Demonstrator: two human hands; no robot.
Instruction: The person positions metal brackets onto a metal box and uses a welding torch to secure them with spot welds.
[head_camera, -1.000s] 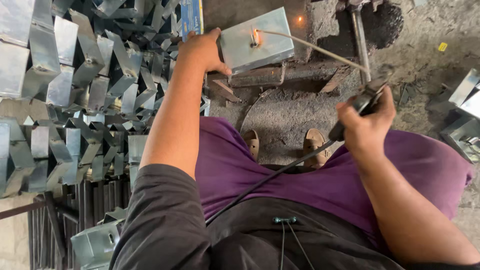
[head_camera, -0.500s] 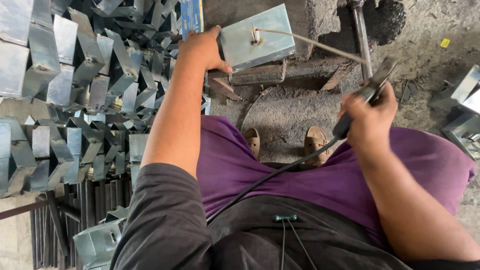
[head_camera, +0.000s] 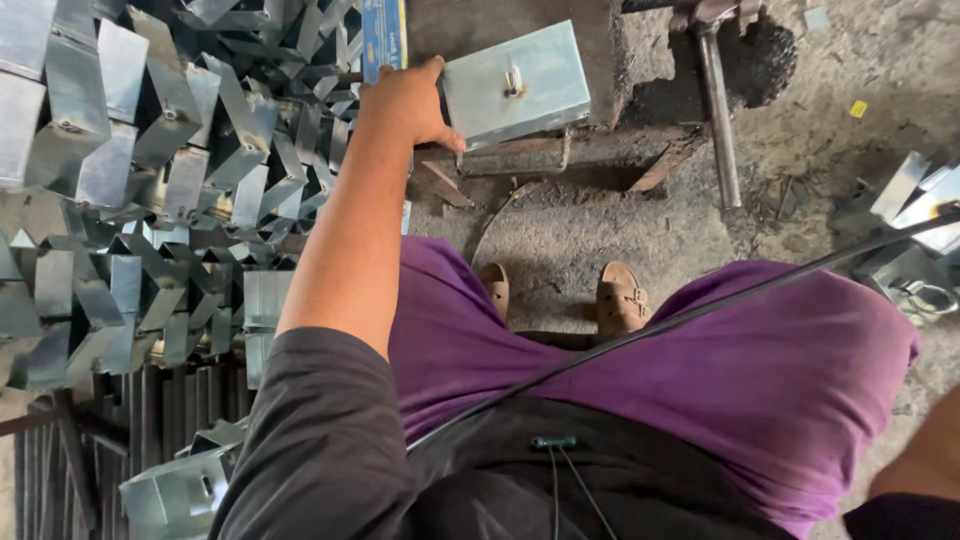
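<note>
Nearest the camera, a black cable (head_camera: 700, 312) runs across the person's lap over purple trousers (head_camera: 760, 380), heading off towards the right edge. Only a bit of the right forearm shows at the lower right corner; the right hand is out of frame, so its grip cannot be told. Below the knees, two tan sandals (head_camera: 620, 297) rest on the gritty concrete floor (head_camera: 800, 160). To the left lies a heap of folded galvanised sheet-metal brackets (head_camera: 150, 200). Farther out, the left hand (head_camera: 405, 100) closes around the left edge of a flat galvanised metal box (head_camera: 515, 85), thumb underneath, fingers curled over the rim. The box sits on a rusty steel stand (head_camera: 560, 155).
</note>
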